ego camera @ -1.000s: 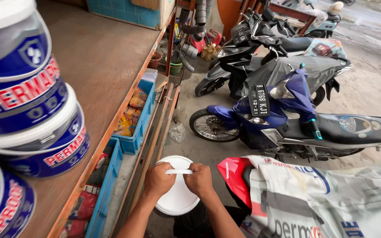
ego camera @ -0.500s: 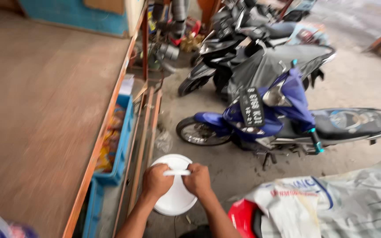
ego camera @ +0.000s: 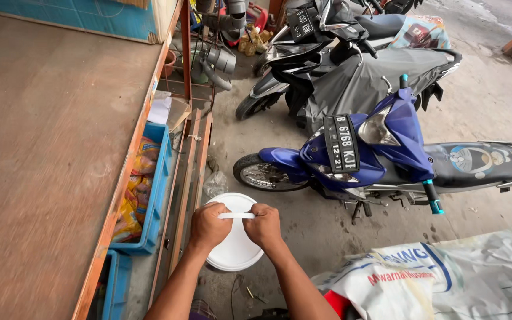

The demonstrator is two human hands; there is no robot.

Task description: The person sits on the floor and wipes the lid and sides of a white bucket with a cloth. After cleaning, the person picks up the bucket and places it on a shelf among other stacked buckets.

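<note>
Both my hands, left (ego camera: 208,226) and right (ego camera: 264,225), are closed on the thin white handle (ego camera: 236,216) of a bucket (ego camera: 235,246) held above the floor by the blue motorbike (ego camera: 380,154); likely light, stiff plastic, best gripped at the handle.

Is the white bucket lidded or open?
Lidded. The white bucket shows a flat white top with a raised rim and no inside visible. The left hand and right hand grip its white handle above it.
</note>
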